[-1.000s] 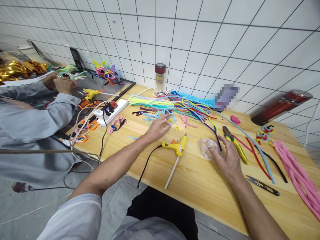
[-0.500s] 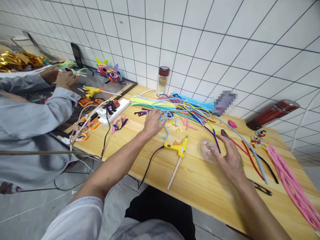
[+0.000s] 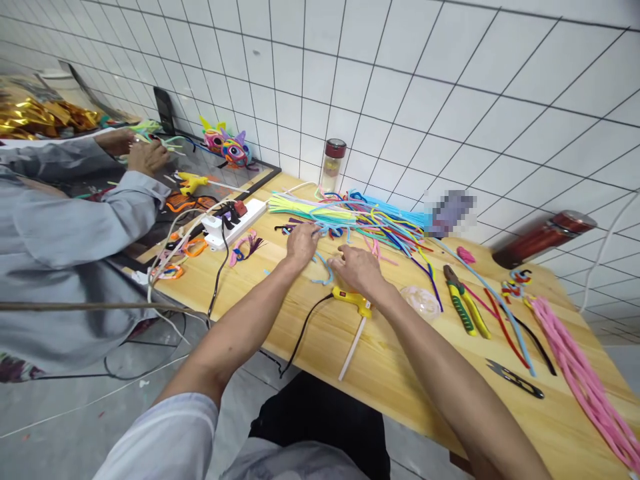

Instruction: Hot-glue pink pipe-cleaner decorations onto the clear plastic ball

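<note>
My left hand (image 3: pixel 302 244) rests at the table's middle, its fingers closed at the edge of a coiled light-blue pipe-cleaner piece (image 3: pixel 334 231); the fingertips are partly hidden. One loose light-blue pipe cleaner (image 3: pixel 324 269) curls just below it. My right hand (image 3: pixel 358 268) reaches in from the right, thumb and forefinger apart, with nothing visible between them. Beneath that hand lies a yellow hot glue gun (image 3: pixel 350 299), partly covered, a white glue stick (image 3: pixel 352 349) jutting from its rear. Behind both hands spreads a bundle of coloured pipe cleaners (image 3: pixel 320 210).
Green-yellow pliers (image 3: pixel 461 303), black snips (image 3: pixel 517 379), a clear round dish (image 3: pixel 421 301) and pink pipe cleaners (image 3: pixel 575 373) lie rightward. A jar (image 3: pixel 333 170) and a red flask (image 3: pixel 545 239) stand by the wall. Left are a power strip (image 3: pixel 237 227) and a co-worker's hands (image 3: pixel 145 155).
My right hand has swung left from beside the clear dish to above the glue gun, uncovering the pliers and snips. My left hand stays by the blue piece, its fingers drawn closer together.
</note>
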`<action>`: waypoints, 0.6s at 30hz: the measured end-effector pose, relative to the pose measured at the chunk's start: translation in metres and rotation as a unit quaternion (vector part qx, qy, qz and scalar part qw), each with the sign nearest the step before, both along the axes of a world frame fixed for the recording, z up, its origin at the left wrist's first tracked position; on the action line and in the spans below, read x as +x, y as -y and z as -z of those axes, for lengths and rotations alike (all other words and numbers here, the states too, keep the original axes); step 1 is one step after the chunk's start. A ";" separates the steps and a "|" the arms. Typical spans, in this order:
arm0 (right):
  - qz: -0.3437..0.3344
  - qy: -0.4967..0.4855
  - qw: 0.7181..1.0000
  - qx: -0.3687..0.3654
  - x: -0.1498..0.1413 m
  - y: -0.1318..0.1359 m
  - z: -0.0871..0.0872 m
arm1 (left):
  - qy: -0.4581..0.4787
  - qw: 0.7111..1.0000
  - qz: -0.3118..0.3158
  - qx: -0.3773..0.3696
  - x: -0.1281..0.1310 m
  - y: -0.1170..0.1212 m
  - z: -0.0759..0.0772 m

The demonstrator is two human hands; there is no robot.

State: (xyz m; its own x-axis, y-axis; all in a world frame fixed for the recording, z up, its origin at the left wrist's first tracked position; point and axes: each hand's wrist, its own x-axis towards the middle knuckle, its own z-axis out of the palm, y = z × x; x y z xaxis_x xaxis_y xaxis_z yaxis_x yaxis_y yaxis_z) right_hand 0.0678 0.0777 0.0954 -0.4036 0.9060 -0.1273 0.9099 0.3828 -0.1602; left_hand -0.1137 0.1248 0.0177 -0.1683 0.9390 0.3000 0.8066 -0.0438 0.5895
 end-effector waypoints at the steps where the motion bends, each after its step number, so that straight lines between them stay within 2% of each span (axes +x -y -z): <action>1: -0.002 0.006 1.000 -0.011 -0.008 -0.001 0.002 | 0.009 1.000 -0.007 0.006 -0.002 -0.001 0.000; 6: -0.017 0.042 0.998 -0.034 -0.032 -0.001 0.015 | 0.015 0.998 -0.054 0.008 -0.010 -0.004 -0.001; 10: -0.001 0.042 0.998 -0.036 -0.031 -0.009 0.010 | -0.015 0.997 -0.071 -0.023 -0.014 -0.004 -0.001; 14: 0.019 0.021 1.000 -0.012 0.004 -0.017 -0.015 | -0.001 0.996 -0.075 -0.057 -0.013 -0.002 -0.002; 18: 0.069 -0.098 0.991 0.059 0.064 -0.012 -0.032 | 0.010 0.997 -0.065 -0.028 -0.005 0.001 -0.007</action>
State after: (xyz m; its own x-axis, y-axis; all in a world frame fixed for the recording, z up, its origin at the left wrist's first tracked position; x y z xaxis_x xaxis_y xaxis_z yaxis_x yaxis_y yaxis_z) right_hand 0.1314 0.0892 0.1277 -0.2804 0.9585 0.0517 0.9109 0.2826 -0.3006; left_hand -0.1191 0.1243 0.0244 -0.2949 0.9239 0.2437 0.7908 0.0928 0.6050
